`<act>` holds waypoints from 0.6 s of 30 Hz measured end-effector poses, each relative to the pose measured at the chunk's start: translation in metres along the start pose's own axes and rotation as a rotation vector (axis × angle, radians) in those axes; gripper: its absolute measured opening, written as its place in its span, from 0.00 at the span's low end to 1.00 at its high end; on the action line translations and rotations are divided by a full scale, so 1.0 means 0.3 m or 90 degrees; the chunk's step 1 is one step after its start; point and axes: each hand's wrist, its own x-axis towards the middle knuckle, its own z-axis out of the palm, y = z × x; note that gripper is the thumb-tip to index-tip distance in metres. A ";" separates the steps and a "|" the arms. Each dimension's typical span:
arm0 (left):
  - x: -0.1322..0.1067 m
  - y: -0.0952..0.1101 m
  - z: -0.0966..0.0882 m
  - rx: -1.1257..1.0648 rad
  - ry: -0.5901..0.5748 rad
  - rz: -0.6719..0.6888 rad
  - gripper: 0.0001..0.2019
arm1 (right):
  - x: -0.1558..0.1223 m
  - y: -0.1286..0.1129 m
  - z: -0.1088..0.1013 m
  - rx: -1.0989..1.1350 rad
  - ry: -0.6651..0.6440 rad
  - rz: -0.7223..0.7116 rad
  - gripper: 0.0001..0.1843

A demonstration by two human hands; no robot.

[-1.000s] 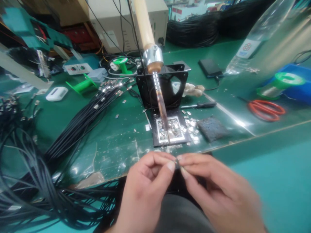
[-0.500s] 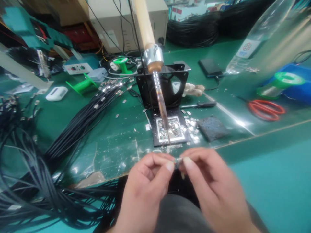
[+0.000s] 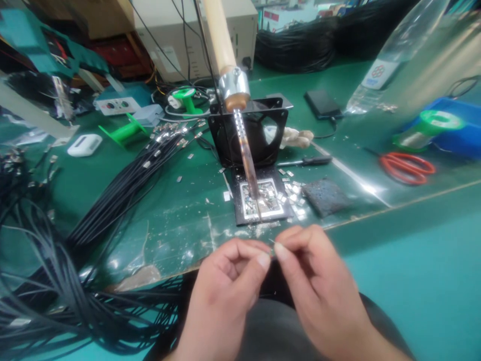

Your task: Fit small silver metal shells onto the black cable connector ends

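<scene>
My left hand and my right hand meet tip to tip just in front of the bench edge. Both are closed in a pinch of thumb and forefinger around a very small part, partly greenish and mostly covered by the fingertips. Its kind is too small to make out. Beyond the fingers, a wooden-handled soldering iron points downward. Its tip ends over a white-framed tray that holds small metal pieces.
A black fan stands behind the iron. Bundled black cables cover the left side. To the right lie a dark square pad, a screwdriver, red-handled scissors, a solder spool and a plastic bottle.
My right fingertips have shifted slightly left, closer to my left fingers. Less of the small part shows between them. The whole view has shifted a little.
</scene>
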 end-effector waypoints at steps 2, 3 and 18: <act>0.004 -0.002 0.000 0.010 -0.004 0.006 0.10 | 0.001 0.004 -0.004 0.004 -0.007 0.001 0.09; 0.006 -0.003 0.001 0.015 -0.004 0.009 0.10 | 0.002 0.005 -0.006 0.005 -0.010 0.000 0.09; 0.017 -0.001 0.004 0.039 -0.004 0.006 0.12 | 0.002 0.017 -0.013 0.012 -0.032 -0.028 0.08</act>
